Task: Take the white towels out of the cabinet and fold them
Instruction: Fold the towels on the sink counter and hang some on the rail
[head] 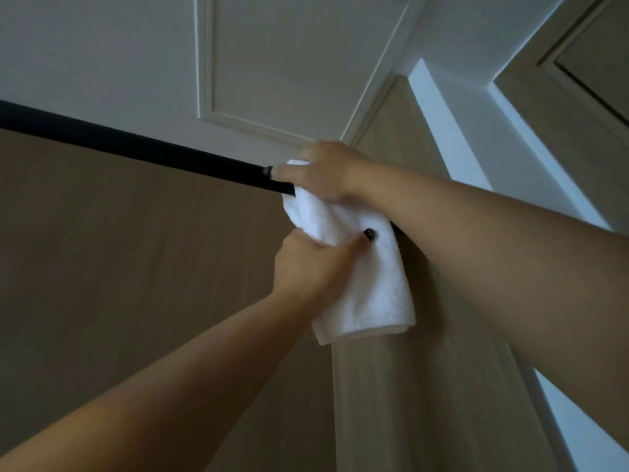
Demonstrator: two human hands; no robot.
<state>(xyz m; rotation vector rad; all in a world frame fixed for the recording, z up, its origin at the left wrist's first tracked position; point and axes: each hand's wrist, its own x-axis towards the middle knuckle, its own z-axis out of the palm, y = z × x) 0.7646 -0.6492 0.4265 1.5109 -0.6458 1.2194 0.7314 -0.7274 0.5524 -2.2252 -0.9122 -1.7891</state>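
The towel (357, 267) hangs draped over the black rod (136, 144), at the rod's right end, close against the pale wood side panel (425, 386) of the cabinet. It falls in 2 layers, the fold at the bottom.

The right hand (326, 172) sits on top, fingers curled over the rod and the towel's upper bunch, thumb lying along the rod. The left hand (306, 264) pinches the towel's left edge from below, thumb pressed across the front face.

The cloth looks like thick terry: soft, light, limp, not fragile and not slippery. It will sag and bunch wherever it is not supported, so 1 hand alone would let it collapse. The best hold is probably near the top, where it crosses the rod, lifting up and off toward the viewer, while the lower hand keeps the 2 layers together.
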